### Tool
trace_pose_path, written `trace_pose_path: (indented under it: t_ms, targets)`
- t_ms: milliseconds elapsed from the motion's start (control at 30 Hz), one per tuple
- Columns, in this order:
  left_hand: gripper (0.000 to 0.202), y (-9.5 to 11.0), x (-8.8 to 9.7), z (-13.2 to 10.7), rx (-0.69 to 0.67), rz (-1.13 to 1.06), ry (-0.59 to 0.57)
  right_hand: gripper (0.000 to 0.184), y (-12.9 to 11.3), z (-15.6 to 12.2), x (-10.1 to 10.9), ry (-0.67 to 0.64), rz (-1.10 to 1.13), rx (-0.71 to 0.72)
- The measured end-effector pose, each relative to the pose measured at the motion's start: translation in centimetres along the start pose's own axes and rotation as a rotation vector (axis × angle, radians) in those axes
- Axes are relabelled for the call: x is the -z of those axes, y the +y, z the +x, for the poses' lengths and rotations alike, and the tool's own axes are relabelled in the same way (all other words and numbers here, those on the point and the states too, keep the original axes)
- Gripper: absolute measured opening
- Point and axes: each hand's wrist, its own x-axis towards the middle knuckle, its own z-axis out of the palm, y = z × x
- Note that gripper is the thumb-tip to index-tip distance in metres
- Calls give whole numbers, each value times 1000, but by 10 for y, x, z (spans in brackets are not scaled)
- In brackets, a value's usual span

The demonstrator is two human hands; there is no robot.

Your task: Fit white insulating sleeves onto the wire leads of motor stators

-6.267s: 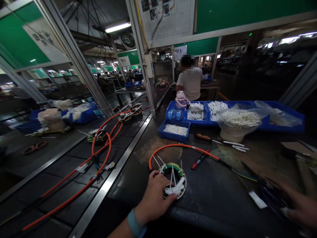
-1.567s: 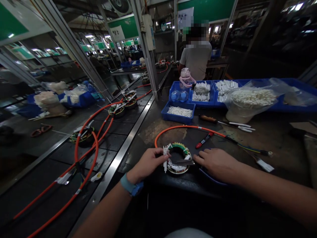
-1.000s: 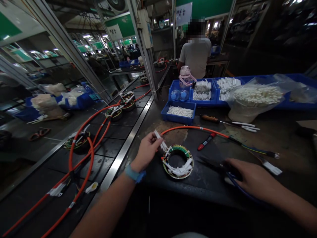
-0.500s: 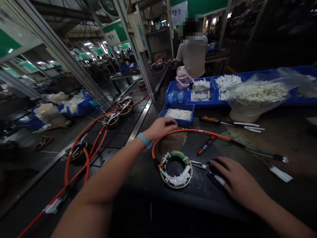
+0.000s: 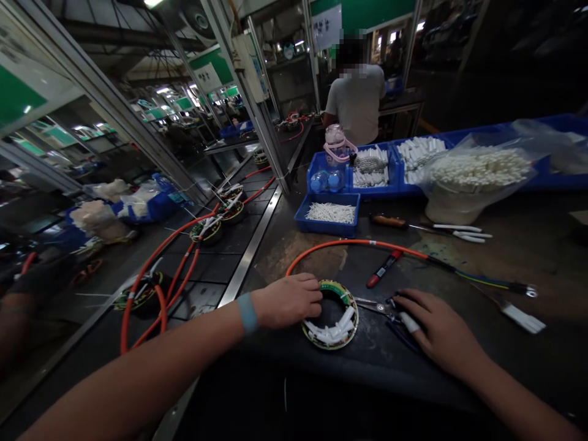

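A ring-shaped motor stator (image 5: 331,318) with green and yellow windings and white sleeves lies near the bench's front edge. My left hand (image 5: 287,300) rests on the ring's left rim, fingers curled over it. An orange cable (image 5: 358,244) loops from the ring across the bench to the right. My right hand (image 5: 436,327) lies flat just right of the ring, covering the blue handles of a pair of scissors (image 5: 377,305); the blades point at the ring. A red marker pen (image 5: 383,270) lies behind them.
Blue bins (image 5: 331,215) of white sleeves stand at the back, beside a bag of white tubes (image 5: 473,174) and a screwdriver (image 5: 395,223). On the left a conveyor (image 5: 202,245) carries more stators with orange cables. A person (image 5: 353,92) stands at the far bench.
My left hand came back from near the blue bin and settled on the stator's left rim. My right hand stayed on the scissors beside the ring.
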Motion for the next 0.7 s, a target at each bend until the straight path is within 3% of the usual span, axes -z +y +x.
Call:
trace_pose_path:
  t_ms: [133,233,300,367,467,533,600,700]
  targets:
    - [16,5,-4,-15,61,48,41,43,-2,-3,-2,-6,-11,-10]
    - [17,20,-5,-28,188,-8,93,41,10,-2,2,-1,-11,11]
    - [25,39,-6,-30,285,-112,160,39,28,7,9,49,-40,13]
    - [50,64,-11,-23,371,-231,250,40,49,24,18,98,-126,-53]
    - [68,102,-29,2,600,-322,390,35,72,55,26,-35,-270,-235]
    - [61,119,-43,20,755,-351,528,26,78,69,28,-191,-287,-308]
    - [48,126,-56,32,823,-384,708,21,81,73,31,-254,-251,-326]
    - [34,120,-68,34,827,-399,914,15,82,62,49,-112,-175,-354]
